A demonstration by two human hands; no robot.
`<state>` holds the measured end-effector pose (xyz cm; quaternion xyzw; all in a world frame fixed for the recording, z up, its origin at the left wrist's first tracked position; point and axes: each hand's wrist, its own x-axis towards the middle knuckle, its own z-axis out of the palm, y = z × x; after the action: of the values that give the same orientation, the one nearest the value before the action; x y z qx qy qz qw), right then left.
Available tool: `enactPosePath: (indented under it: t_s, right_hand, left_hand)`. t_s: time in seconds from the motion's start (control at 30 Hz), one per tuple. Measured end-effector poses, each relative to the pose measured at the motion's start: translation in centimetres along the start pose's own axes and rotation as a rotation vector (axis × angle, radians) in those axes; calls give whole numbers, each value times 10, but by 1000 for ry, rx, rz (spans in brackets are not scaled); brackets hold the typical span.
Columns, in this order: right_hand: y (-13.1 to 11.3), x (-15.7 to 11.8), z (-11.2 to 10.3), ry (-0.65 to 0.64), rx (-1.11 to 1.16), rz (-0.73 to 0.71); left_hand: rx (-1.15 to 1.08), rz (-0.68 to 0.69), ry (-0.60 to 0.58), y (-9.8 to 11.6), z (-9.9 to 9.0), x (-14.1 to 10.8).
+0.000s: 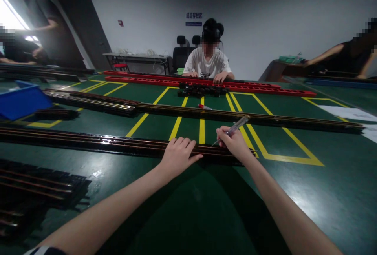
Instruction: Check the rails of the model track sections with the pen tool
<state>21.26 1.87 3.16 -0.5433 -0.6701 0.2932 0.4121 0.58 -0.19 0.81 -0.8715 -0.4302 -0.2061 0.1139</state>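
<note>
A long black rail (118, 142) with thin copper-coloured strips along it lies across the green table in front of me. My left hand (178, 155) is laid over this rail, its fingers bent over the far side and its thumb stretched to the right along the near part. In my right hand (231, 140) is a screwdriver (237, 124) with a clear handle, tilted so that its thin shaft points down and left. The shaft's tip is at the rail, close to its right end; whether it touches a strip I cannot tell.
Beyond lies another long dark rail (279, 121), with a red-tipped small item (204, 107) behind it. Red slotted channels (250, 87) and black parts (203, 90) are before a seated person (207, 61). A blue bin (23, 100) and stacked strips (38, 184) occupy the left.
</note>
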Motion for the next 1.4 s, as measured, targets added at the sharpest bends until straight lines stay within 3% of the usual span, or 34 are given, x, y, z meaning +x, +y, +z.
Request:
enactPosePath:
  t_s: [0.3, 0.8, 1.4]
  right_hand:
    - [-5, -4, -8, -30, 25, 29]
    - [9, -9, -24, -69, 58, 7]
    - [13, -8, -29, -12, 28, 70]
  left_hand:
    - [43, 39, 6, 3, 1, 0]
    - [37, 140, -26, 24, 9, 18]
    - [3, 143, -23, 23, 10, 16]
